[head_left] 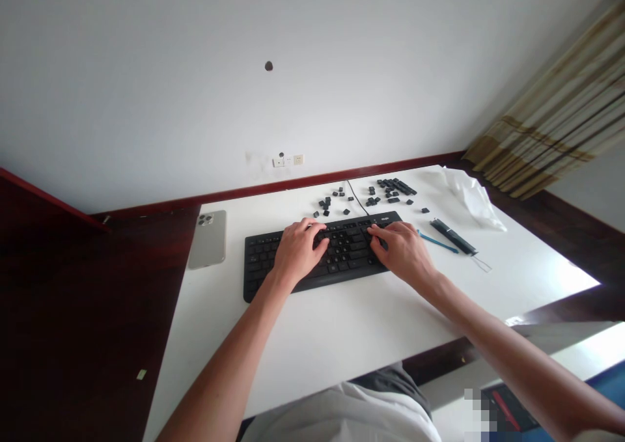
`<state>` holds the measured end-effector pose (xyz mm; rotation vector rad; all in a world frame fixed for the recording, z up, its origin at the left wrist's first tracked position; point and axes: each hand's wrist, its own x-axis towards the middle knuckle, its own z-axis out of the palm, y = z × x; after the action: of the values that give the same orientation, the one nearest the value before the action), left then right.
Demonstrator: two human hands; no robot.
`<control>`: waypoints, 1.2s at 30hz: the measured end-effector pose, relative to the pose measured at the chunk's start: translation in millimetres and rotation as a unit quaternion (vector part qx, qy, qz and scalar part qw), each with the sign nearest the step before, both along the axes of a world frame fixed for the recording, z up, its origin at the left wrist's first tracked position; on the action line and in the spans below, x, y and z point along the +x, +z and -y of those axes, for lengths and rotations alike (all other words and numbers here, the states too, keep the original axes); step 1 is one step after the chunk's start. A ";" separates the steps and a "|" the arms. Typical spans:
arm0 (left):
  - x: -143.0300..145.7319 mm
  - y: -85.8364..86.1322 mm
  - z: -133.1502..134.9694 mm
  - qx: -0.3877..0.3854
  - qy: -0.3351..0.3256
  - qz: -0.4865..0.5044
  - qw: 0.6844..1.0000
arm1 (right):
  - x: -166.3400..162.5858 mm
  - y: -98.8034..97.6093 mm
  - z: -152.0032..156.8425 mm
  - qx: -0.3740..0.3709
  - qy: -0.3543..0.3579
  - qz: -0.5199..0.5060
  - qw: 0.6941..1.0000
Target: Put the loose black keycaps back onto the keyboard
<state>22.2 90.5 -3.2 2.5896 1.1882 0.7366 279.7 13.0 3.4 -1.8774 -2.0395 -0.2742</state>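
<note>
A black keyboard (336,267) lies on the white table, part of its key area bare of keycaps. Over its left-centre part rests my left hand (297,250), thumb and index finger spread apart, the tips touching the upper keys. My right hand (404,250) lies over the right part, with a gap between thumb and index finger at the keys; its other fingers are largely hidden. No held thing shows in either hand. Loose black keycaps (346,211) are scattered behind the keyboard, with a denser cluster of keycaps (390,185) at the back right.
A phone (209,240) lies face down on the table's left side. Right of the keyboard are a thin blue tool (439,241), a black tool with wire loops (454,236) and a crumpled white plastic bag (471,194). The keyboard cable (358,198) runs towards the wall.
</note>
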 end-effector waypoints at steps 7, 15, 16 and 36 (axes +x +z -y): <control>-0.2 1.1 -0.4 -0.002 -0.001 0.000 1.000 | 63.3 31.1 -61.3 -0.044 0.031 -0.105 0.993; -1.6 2.4 0.0 -0.014 -0.001 0.006 1.000 | 117.7 24.4 -160.2 -0.111 0.071 -0.051 0.990; -1.6 2.2 -0.1 -0.015 0.000 0.007 1.000 | 118.5 22.1 -165.3 -0.120 0.074 -0.047 0.989; -1.1 1.3 -0.1 -0.014 0.001 0.006 1.000 | 121.8 20.2 -182.9 -0.154 0.021 -0.069 0.985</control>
<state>21.0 90.6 -1.8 2.5572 1.1891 0.7303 401.5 196.0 23.6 -1.9595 -2.1198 0.1896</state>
